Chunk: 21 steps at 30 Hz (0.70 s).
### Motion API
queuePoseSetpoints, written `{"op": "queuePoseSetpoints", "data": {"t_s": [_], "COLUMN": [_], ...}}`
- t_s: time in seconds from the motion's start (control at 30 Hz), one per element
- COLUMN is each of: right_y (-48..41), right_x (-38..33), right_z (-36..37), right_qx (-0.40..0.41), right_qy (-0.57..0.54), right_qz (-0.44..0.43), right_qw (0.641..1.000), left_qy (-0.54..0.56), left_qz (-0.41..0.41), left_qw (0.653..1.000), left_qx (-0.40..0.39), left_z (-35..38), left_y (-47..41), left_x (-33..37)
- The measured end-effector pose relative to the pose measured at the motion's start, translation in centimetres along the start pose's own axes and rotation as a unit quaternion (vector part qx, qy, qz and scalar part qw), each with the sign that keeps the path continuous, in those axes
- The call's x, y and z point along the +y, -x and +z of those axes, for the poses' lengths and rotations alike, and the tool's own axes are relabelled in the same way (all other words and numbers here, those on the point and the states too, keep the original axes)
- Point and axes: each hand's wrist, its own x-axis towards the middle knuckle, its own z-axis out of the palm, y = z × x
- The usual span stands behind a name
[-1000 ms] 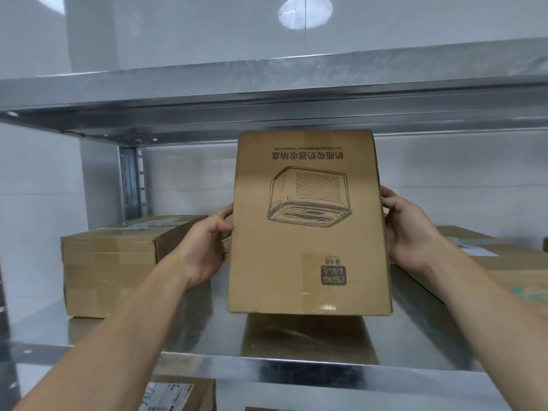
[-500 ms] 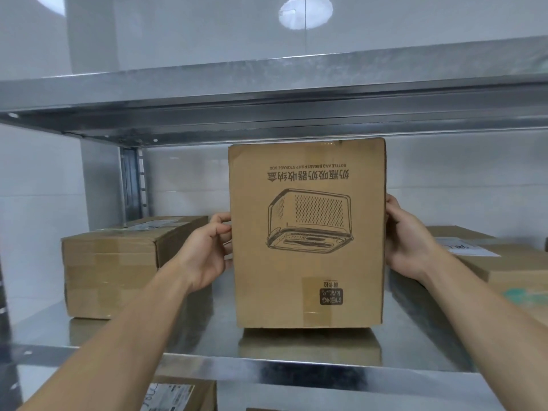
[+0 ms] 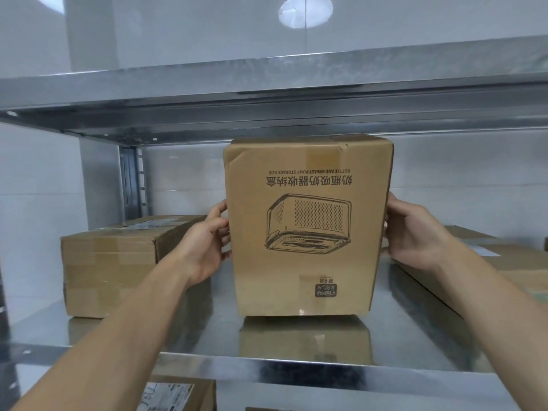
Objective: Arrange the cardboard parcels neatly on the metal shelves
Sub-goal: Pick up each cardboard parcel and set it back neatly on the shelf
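A tall cardboard parcel [image 3: 308,229] with an upside-down printed drawing of a storage box stands upright in the middle of the metal shelf [image 3: 267,366]. My left hand [image 3: 204,241] grips its left side, fingers curled round the edge. On the opposite side, my right hand [image 3: 412,232] grips the parcel at about the same height. The parcel's bottom edge rests on the shelf, and its reflection shows in the metal below it.
A wide taped parcel [image 3: 118,262] sits at the left of the same shelf. Another flat parcel [image 3: 510,268] with a label lies at the right. The upper shelf [image 3: 267,93] hangs just above the held parcel. More labelled parcels [image 3: 175,396] sit on the shelf below.
The parcel went from tilted and raised above the shelf to upright and set down further back on it. Both hands stayed on its sides.
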Motion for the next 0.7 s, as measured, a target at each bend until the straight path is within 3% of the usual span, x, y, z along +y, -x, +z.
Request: {"op": "queuePoseSetpoints", "data": {"t_s": [0.13, 0.3, 0.47, 0.7], "right_y": [0.4, 0.5, 0.4, 1.2], "right_x": [-0.4, -0.9, -0.8, -0.5], "right_z": [-0.1, 0.4, 0.8, 2.1], "right_qx": [-0.013, 0.015, 0.005, -0.025], "right_qy": [0.004, -0.100, -0.069, -0.070], "right_qz": [0.012, 0.006, -0.016, -0.020], "right_qw": [1.000, 0.995, 0.997, 0.997], "left_qy": [0.005, 0.001, 0.024, 0.119], "left_qz": [0.005, -0.008, -0.014, -0.004], "left_qw": [1.000, 1.000, 0.998, 0.993], "left_qx": [-0.007, 0.011, 0.056, 0.010], "left_z": [-0.5, -0.4, -0.4, 0.0], "left_y": [-0.3, 0.2, 0.5, 1.0], "left_x": [-0.1, -0.2, -0.1, 0.3]}}
